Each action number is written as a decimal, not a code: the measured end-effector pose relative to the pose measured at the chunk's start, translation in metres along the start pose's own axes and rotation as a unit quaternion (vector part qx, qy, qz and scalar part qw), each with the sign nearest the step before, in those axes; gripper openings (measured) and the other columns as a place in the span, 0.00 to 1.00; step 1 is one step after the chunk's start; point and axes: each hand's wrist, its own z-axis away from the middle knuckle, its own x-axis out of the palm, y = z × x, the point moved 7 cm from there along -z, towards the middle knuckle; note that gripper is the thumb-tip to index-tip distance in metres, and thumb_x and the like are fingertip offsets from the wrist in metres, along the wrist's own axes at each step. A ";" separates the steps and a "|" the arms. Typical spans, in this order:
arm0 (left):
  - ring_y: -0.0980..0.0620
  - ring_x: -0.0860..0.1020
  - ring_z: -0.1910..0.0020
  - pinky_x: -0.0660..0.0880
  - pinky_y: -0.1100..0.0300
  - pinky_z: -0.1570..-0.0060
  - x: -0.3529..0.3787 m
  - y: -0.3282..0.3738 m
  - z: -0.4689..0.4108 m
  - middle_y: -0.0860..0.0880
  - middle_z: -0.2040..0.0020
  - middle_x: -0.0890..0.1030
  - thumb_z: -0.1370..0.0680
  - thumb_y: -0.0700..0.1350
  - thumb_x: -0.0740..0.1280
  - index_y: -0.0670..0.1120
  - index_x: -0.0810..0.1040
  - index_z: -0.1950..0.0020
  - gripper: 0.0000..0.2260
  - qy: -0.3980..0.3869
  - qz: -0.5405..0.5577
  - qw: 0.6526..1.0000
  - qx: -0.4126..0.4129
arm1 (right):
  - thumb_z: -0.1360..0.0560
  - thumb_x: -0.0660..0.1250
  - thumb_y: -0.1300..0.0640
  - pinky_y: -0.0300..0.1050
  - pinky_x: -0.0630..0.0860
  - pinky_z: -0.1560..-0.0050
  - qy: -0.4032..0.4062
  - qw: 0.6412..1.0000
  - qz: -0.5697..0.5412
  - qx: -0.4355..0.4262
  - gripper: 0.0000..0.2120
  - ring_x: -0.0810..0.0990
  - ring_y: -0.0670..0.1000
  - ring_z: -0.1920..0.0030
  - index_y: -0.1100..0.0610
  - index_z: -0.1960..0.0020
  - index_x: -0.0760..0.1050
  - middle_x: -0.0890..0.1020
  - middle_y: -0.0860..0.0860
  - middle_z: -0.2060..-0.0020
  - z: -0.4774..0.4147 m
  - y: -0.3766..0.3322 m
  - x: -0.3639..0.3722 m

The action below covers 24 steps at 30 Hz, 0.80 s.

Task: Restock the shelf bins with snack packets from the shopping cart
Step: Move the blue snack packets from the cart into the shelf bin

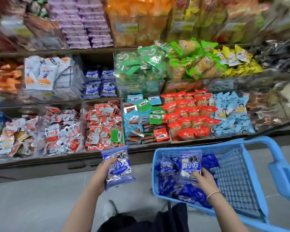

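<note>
Fingers (109, 161) of the left hand (104, 171) curl round one blue snack packet (118, 166), just short of the shelf (40, 162). The right hand's (205, 180) fingers (195, 175) grip a second packet (190, 162) inside the shopping cart (233, 173). Well above them the matching bin (100, 84) sits part-filled (room on top). More packets lie around the right fingers, so I judge much restocking is left.

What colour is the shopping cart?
The cart is light blue, seen best in the head view.

Pale grey floor (32, 203) across the lower left, smooth and slightly glossy. White shoe (110, 210) at bottom centre, toe forward. Dark clothing (141, 223) along the bottom edge. Thin gold bracelet (213, 193) at lower right. Blurred price label (126, 28) high up.
</note>
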 end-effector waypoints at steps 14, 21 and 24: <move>0.44 0.84 0.65 0.81 0.54 0.65 -0.165 0.120 -0.007 0.40 0.59 0.85 0.23 0.45 0.61 0.43 0.79 0.52 0.09 -0.003 0.050 0.998 0.025 | 0.25 0.67 0.64 0.42 0.71 0.68 -0.036 0.985 -0.169 0.002 0.09 0.74 0.50 0.66 0.53 0.61 0.72 0.77 0.52 0.63 0.040 -0.100 0.224; 0.46 0.84 0.67 0.79 0.57 0.72 -0.178 0.157 -0.034 0.44 0.63 0.85 0.23 0.44 0.63 0.45 0.78 0.54 0.05 0.017 0.099 0.993 0.060 | 0.27 0.68 0.65 0.41 0.75 0.71 -0.077 0.979 -0.186 0.013 0.06 0.76 0.51 0.65 0.55 0.60 0.76 0.81 0.51 0.62 0.010 -0.153 0.264; 0.46 0.84 0.66 0.79 0.57 0.73 -0.177 0.174 -0.047 0.43 0.62 0.85 0.23 0.44 0.63 0.45 0.78 0.51 0.06 0.028 0.120 0.990 0.073 | 0.26 0.67 0.64 0.40 0.75 0.74 -0.107 0.974 -0.197 0.017 0.02 0.77 0.50 0.67 0.58 0.57 0.77 0.83 0.51 0.64 -0.012 -0.176 0.280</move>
